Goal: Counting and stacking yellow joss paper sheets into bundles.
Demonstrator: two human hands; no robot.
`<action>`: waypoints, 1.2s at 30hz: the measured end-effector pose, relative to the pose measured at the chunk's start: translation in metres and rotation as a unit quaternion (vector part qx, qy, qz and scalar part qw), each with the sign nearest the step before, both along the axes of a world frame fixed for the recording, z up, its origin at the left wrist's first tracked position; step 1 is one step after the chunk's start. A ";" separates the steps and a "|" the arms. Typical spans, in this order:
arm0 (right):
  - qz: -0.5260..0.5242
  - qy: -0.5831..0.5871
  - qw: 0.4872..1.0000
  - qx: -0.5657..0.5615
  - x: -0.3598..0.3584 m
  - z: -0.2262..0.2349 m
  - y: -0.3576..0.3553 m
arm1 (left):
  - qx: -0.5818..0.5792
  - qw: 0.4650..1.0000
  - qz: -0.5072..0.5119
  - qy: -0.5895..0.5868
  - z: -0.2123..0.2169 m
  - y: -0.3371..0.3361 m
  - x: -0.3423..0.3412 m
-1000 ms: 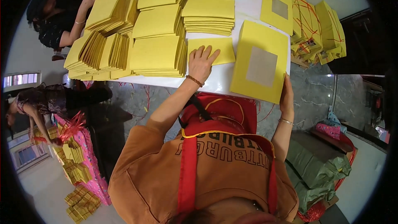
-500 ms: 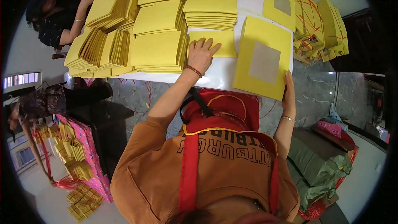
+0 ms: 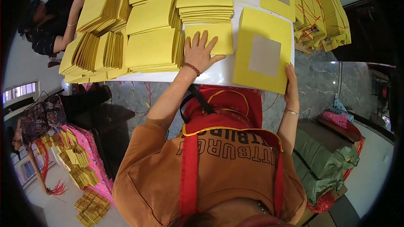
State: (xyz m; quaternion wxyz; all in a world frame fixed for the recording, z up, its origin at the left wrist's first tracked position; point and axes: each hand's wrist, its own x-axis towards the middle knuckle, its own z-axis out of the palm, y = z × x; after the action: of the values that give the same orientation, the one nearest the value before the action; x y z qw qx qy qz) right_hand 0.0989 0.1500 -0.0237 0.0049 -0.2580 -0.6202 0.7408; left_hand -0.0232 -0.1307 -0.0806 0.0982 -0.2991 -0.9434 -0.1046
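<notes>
Yellow packet (image 3: 223, 38) lies on the bench (image 3: 219, 73) under the left hand (image 3: 199, 55), its grip spread wide, and right of this packet the right hand (image 3: 291, 85) touches a block (image 3: 264, 56), grip unclear.

Dark capital letters (image 3: 229, 151) (some only outlined) stand across the brown shirt (image 3: 235, 180).

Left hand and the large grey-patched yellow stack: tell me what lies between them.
The head view shows the right part of the flat yellow piece, then a strip of white tabletop.
</notes>
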 end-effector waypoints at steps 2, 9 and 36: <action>-0.004 -0.006 1.000 0.004 0.000 0.000 0.000 | 0.006 0.999 0.049 -0.010 -0.008 0.007 0.004; 0.001 0.014 1.000 0.006 0.001 -0.001 0.000 | 0.015 0.999 0.049 0.015 -0.019 0.010 0.002; 0.020 -0.012 0.999 -0.031 -0.007 -0.002 0.003 | 0.562 0.606 0.038 -0.561 0.018 0.084 0.049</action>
State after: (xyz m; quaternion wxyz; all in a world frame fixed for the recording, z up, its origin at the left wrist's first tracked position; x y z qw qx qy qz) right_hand 0.0921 0.1534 -0.0255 -0.0253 -0.2550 -0.6017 0.7565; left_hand 0.0258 -0.0466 -0.0629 -0.2979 -0.0311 -0.5796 -0.7579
